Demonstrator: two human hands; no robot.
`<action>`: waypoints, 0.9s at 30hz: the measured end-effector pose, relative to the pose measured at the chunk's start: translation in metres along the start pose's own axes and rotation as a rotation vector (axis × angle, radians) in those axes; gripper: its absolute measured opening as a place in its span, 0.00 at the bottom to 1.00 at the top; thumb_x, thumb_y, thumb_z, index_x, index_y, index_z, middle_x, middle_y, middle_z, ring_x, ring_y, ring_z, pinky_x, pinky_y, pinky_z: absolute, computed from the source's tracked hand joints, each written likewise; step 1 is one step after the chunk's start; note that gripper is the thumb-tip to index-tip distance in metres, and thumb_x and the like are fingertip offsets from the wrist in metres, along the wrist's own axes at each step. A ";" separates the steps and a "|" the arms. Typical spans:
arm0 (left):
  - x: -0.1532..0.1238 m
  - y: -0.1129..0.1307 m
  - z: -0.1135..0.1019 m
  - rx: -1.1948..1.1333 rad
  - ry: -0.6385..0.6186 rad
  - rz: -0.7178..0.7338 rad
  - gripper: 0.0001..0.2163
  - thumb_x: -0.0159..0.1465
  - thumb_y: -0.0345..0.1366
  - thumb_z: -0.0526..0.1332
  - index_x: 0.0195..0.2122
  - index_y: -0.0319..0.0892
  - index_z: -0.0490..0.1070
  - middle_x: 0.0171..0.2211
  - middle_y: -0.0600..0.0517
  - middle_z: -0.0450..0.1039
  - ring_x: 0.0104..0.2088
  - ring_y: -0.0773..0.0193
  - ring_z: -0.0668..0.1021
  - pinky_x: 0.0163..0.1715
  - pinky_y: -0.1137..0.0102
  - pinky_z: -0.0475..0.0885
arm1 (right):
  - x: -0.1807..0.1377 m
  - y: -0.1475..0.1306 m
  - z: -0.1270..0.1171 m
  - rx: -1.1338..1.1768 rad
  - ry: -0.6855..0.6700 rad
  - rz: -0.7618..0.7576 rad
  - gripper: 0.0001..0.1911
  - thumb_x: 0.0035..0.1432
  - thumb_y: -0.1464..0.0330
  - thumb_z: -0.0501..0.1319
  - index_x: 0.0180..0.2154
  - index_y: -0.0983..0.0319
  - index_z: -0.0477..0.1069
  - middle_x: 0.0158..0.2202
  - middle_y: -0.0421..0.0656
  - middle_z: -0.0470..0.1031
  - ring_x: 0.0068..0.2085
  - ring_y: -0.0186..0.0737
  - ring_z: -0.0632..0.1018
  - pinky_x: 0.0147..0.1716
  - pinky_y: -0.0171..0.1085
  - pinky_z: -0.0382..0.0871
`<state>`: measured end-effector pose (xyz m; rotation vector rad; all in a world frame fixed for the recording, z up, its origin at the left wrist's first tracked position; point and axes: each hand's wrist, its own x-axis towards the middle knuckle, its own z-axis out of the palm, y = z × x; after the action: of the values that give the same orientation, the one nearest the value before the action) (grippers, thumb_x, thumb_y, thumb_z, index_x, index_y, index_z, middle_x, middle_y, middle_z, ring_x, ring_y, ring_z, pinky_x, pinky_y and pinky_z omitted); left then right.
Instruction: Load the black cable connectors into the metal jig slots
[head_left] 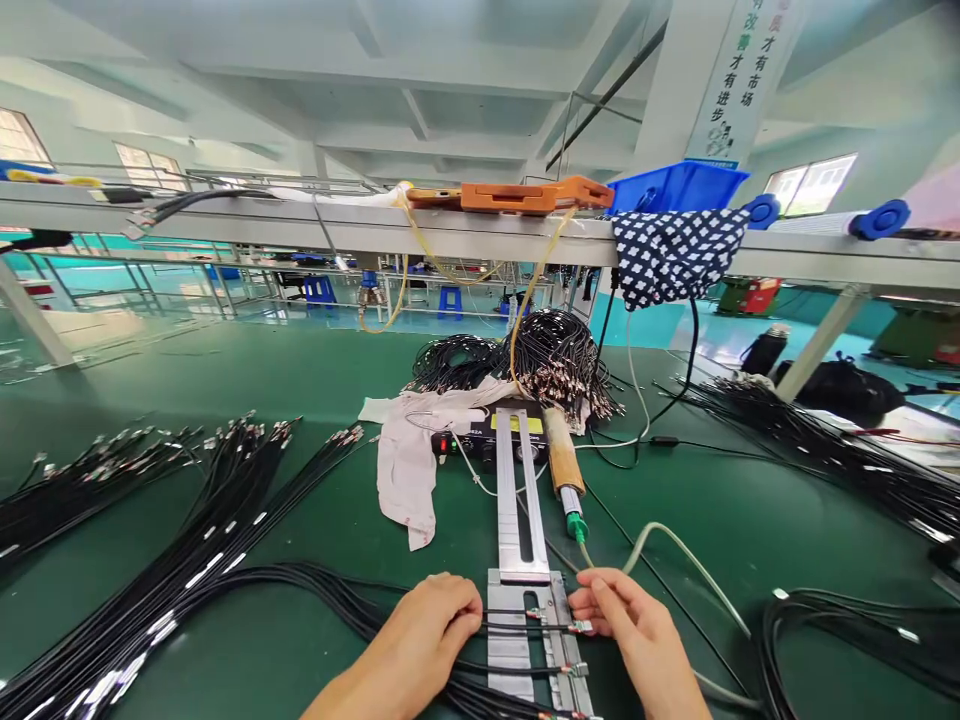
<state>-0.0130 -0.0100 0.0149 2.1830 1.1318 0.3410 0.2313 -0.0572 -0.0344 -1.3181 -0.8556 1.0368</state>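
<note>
My left hand (424, 625) is closed, pinching thin black cables (510, 626) at the left edge of a metal jig (523, 640) near the front of the green table. My right hand (626, 620) is closed on the metal connector tip (579, 627) of one cable at the jig's right edge. The cables stretch across the jig between both hands. A long metal rail (523, 500) runs away from the jig toward a black control box (484, 440). A soldering iron (564, 465) with a wooden handle and green collar lies just right of the rail.
Bundles of black cables (187, 530) fan across the table's left. More cables lie at the right (840, 450) and in a coiled heap (547, 365) behind the box. A pale cloth (409, 460) lies by the box. An overhead shelf (300, 225) carries a blue bin (679, 185) and a spotted cloth (675, 250).
</note>
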 end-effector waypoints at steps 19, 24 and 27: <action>-0.004 -0.002 -0.033 -0.033 0.019 0.006 0.10 0.68 0.38 0.50 0.33 0.44 0.67 0.34 0.54 0.71 0.36 0.60 0.70 0.38 0.68 0.61 | 0.002 0.021 -0.012 -0.269 -0.084 -0.126 0.31 0.57 0.39 0.58 0.38 0.60 0.77 0.33 0.48 0.79 0.36 0.47 0.78 0.34 0.37 0.71; -0.002 -0.004 -0.037 -0.134 0.021 -0.041 0.10 0.66 0.40 0.52 0.31 0.44 0.68 0.30 0.56 0.67 0.32 0.62 0.67 0.32 0.70 0.59 | -0.003 0.005 -0.006 -0.181 -0.302 -0.032 0.34 0.53 0.37 0.61 0.33 0.62 0.78 0.26 0.45 0.76 0.26 0.40 0.74 0.20 0.32 0.65; 0.000 0.000 -0.036 -0.110 0.025 -0.043 0.10 0.66 0.40 0.51 0.31 0.44 0.67 0.29 0.55 0.66 0.32 0.62 0.67 0.32 0.70 0.60 | -0.004 0.000 -0.002 -0.040 -0.349 0.030 0.32 0.50 0.39 0.65 0.32 0.64 0.77 0.24 0.44 0.76 0.22 0.35 0.73 0.18 0.30 0.64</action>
<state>-0.0310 0.0049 0.0419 2.0611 1.1446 0.4033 0.2320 -0.0619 -0.0340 -1.2032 -1.1242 1.3020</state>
